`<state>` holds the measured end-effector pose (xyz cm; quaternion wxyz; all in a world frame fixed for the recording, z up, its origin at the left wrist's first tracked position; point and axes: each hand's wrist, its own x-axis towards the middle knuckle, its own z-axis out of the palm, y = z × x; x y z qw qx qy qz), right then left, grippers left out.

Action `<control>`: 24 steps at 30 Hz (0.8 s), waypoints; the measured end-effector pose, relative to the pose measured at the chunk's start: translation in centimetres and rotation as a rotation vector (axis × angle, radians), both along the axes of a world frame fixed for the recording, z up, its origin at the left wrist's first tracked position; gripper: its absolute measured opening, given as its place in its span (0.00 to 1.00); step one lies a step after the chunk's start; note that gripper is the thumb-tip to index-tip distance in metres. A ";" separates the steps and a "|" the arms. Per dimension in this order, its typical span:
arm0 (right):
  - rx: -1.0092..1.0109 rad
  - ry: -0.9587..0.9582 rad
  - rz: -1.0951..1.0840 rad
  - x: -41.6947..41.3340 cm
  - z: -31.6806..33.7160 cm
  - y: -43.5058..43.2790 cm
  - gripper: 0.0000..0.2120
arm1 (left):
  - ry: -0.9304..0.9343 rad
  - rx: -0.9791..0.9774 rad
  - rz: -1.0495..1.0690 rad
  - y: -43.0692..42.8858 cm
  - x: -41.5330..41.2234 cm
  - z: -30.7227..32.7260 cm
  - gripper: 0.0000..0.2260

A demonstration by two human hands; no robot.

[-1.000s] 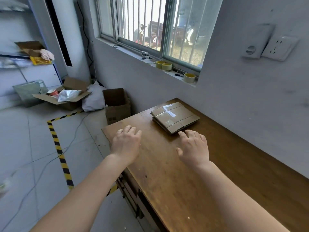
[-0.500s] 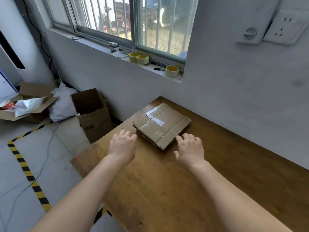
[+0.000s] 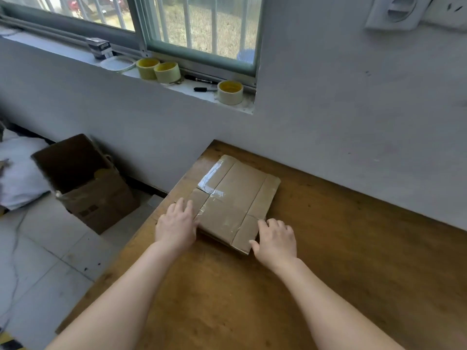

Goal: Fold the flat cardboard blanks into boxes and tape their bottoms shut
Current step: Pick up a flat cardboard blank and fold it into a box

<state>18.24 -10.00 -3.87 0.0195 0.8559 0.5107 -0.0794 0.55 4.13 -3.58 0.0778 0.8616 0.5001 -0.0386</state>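
Wooden surface [image 3: 341, 261] against a grey wall, below a window sill [image 3: 202, 90]. Blanks [image 3: 237, 193], a flat stack with clear tape strips on top, lie at its far left corner.

Left hand [image 3: 177, 227] lies flat at the stack's left edge, fingertips on the top blank; grip apart, clamped on nothing. Right hand [image 3: 275, 239] is at the near right corner, thumb touching the corner, fingers loosely bent; grip apart too.

On the floor to the left is an open carton [image 3: 86, 183]; its inside is dark and the contents are unreadable. White bag [image 3: 20, 178] just beside it.

Sill: three tape rolls [image 3: 167, 72], two markers [image 3: 202, 80].
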 end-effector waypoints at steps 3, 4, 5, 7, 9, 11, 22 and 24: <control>-0.019 0.108 -0.140 -0.4 -1.0 1.2 0.30 | -0.029 -0.125 0.053 1.9 0.7 -1.2 0.29; -0.017 0.169 -0.197 -0.6 -1.2 1.5 0.33 | -0.042 -0.144 0.065 2.4 0.9 -1.5 0.29; -0.007 0.242 -0.263 -0.8 -1.4 1.8 0.35 | -0.055 -0.143 0.072 2.8 1.1 -1.8 0.29; 0.049 0.376 -0.406 -1.1 -1.6 2.3 0.37 | -0.097 -0.112 0.075 3.5 1.4 -2.1 0.24; 0.138 0.440 -0.540 -1.3 -1.7 2.6 0.36 | -0.153 -0.108 0.101 4.0 1.7 -2.1 0.20; 0.223 0.473 -0.646 -1.4 -1.6 2.5 0.34 | -0.199 -0.153 0.143 4.2 2.1 -2.0 0.21; 0.626 0.521 -0.759 -1.2 1.0 -2.1 0.24 | -0.976 -0.739 0.439 -0.2 3.4 0.4 0.14; 0.683 0.505 -0.751 -1.0 1.7 -4.2 0.24 | -1.080 -0.789 0.452 -2.5 3.6 1.0 0.12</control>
